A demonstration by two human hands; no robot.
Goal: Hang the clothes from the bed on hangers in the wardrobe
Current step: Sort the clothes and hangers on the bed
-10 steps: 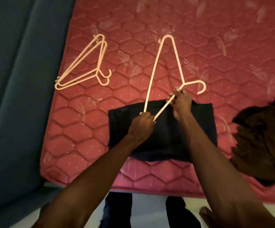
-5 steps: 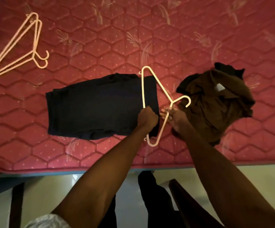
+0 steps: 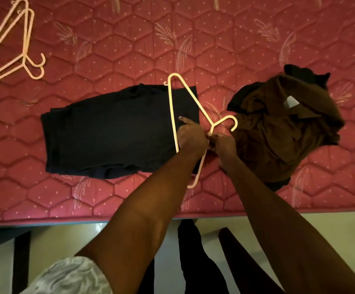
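A pale peach hanger (image 3: 170, 102) lies across the right end of a folded black garment (image 3: 113, 132) on the red quilted mattress (image 3: 108, 49). My left hand (image 3: 191, 135) grips the hanger's long bar where it crosses the black cloth, with one finger stretched along the fabric. My right hand (image 3: 222, 145) pinches the hanger's neck just under its hook. The two hands almost touch. A crumpled brown shirt (image 3: 278, 128) with a white label lies to the right, close to the hook.
Two more peach hangers (image 3: 25, 39) lie stacked at the mattress's far left. The mattress's front edge runs across the frame below my forearms, with pale floor (image 3: 66, 234) and my dark trouser legs beneath it.
A second ago the hanger lay beyond the black garment; both hands have carried it to the garment's right end. In the last half second my hands drew closer together.
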